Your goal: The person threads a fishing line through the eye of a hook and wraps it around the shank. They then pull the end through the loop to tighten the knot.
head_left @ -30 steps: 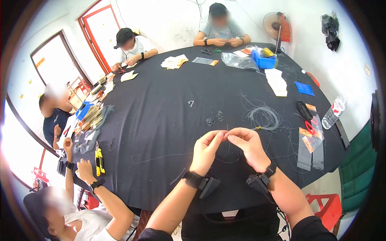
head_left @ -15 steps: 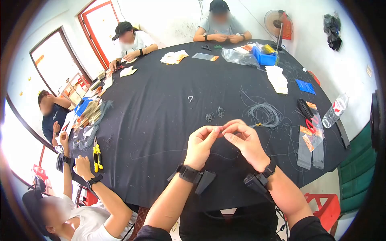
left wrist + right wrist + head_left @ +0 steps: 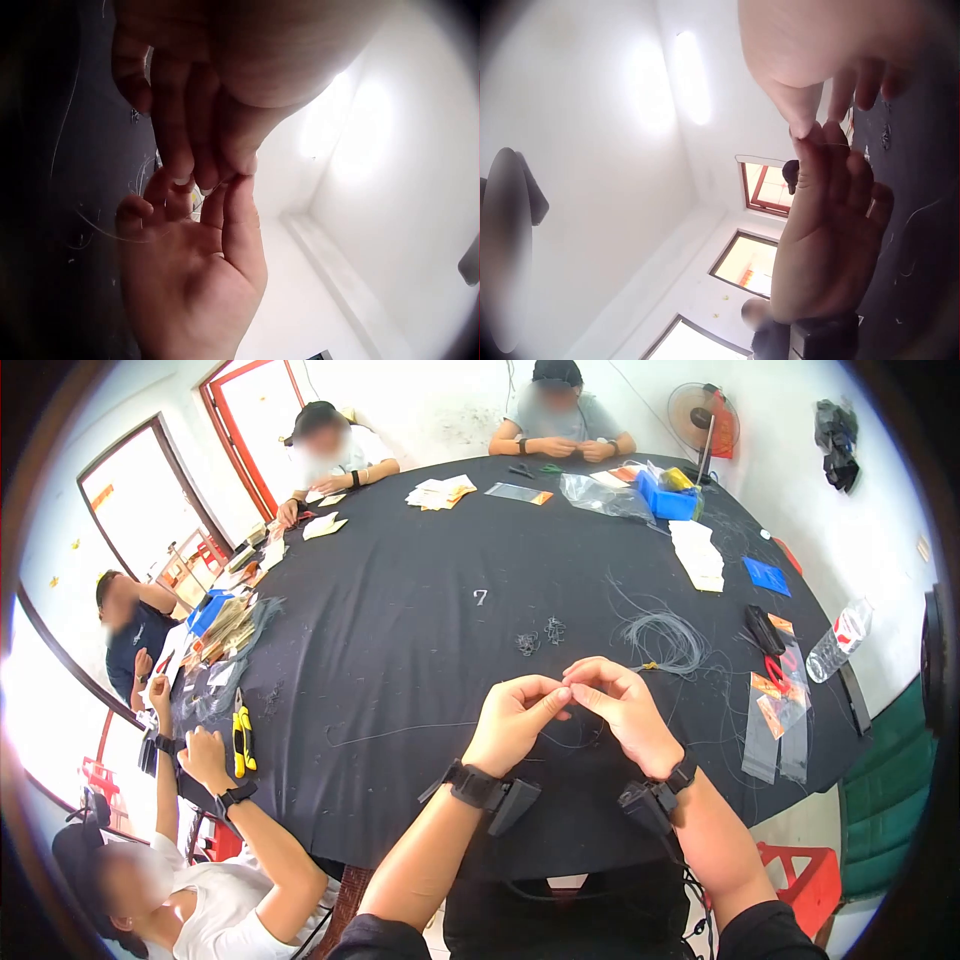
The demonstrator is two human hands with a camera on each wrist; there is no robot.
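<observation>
In the head view my left hand [image 3: 518, 725] and right hand [image 3: 630, 715] meet fingertip to fingertip above the near part of the table. Thumb and forefinger of each pinch a thin, fishing-line-like strand [image 3: 112, 237]; the exact spot they work on is hidden by the fingertips. One length of the strand trails left across the black cloth, and a loop hangs below the hands. Just beyond the fingers lie two small dark tangled clumps [image 3: 527, 644]. A loose coil of grey line [image 3: 665, 640] with a yellow tie lies to their right.
The black-covered table [image 3: 380, 610] carries yellow-handled pliers [image 3: 243, 738] at left. Red-handled scissors [image 3: 776, 672], clear packets [image 3: 760, 745] and a water bottle [image 3: 838, 640] stand or lie at right. Farther back are paper stacks and a blue bin [image 3: 668, 502]. Several people sit around.
My hands stay together; the right fingers, lifted and spread half a second ago, have closed in against the left fingertips. The loop of strand below them has shifted. The head view has tilted slightly.
</observation>
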